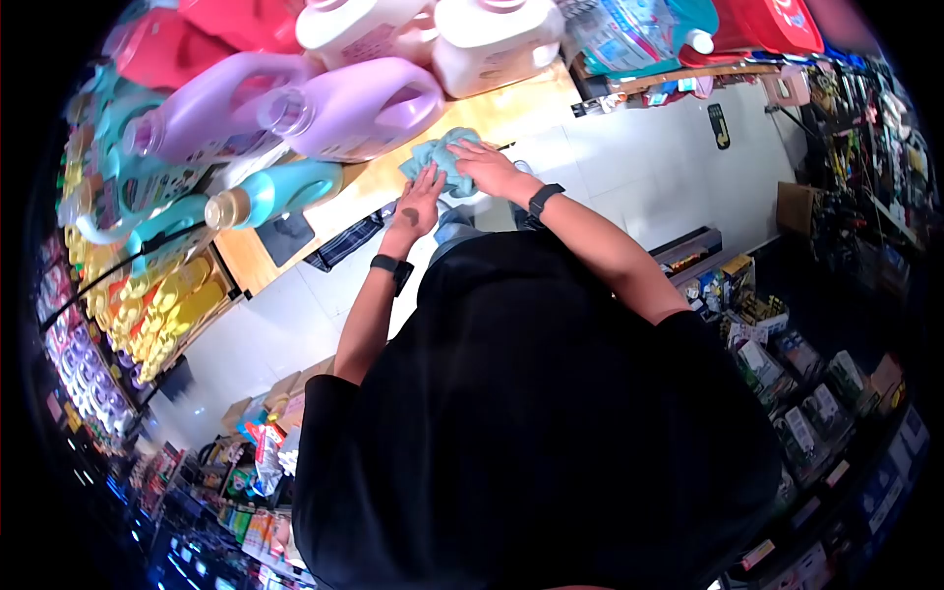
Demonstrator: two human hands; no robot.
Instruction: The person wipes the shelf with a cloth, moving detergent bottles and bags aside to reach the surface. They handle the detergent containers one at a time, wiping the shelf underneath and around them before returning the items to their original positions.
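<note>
Head view shows both hands flat and spread on a blue cloth [440, 160] bunched at the wooden shelf [511, 106] edge, left hand [421, 204] pinning its near side while right hand [489, 167] presses on top, just below the purple bottles [359, 108].

no text, brand or number can be read anywhere in view. the labels on the lilac detergent jugs [344, 113], the white jugs [492, 39] and the teal bottle [275, 192] are too blurred and curved to make out. the dark tag [720, 126] hanging at the shelf edge bears a pale mark, not legible, and the printed packs [787, 344] on the lower shelves show only colour patches.
</note>
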